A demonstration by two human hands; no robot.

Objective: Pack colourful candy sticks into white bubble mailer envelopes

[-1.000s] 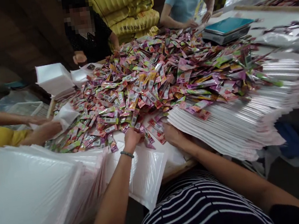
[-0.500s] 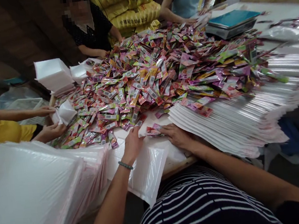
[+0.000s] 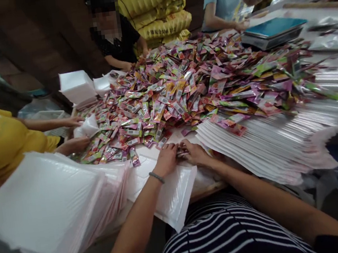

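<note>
My left hand [image 3: 167,158] and my right hand [image 3: 194,153] are close together at the table's near edge. Between their curled fingers is a small bunch of printed sachets [image 3: 182,152], mostly covered by the fingers. Under my left wrist lies a white padded envelope [image 3: 175,195], its lower corner sticking out past the table edge. Just beyond my hands rises a wide heap of colourful sachets [image 3: 165,98]. Close to my right forearm, a fanned row of white padded envelopes [image 3: 252,149] lies on the table.
A tall stack of white envelopes [image 3: 49,202] stands at the left. A person in a yellow shirt [image 3: 10,141] handles a white pouch [image 3: 86,127]. Two more people work across the heap. A scale with a blue top [image 3: 274,27] sits at the back right, yellow sacks [image 3: 157,9] behind.
My left hand has moved right to meet my right hand, and both now close round the sachets. The view has shifted slightly left. A co-worker in light blue has raised one arm.
</note>
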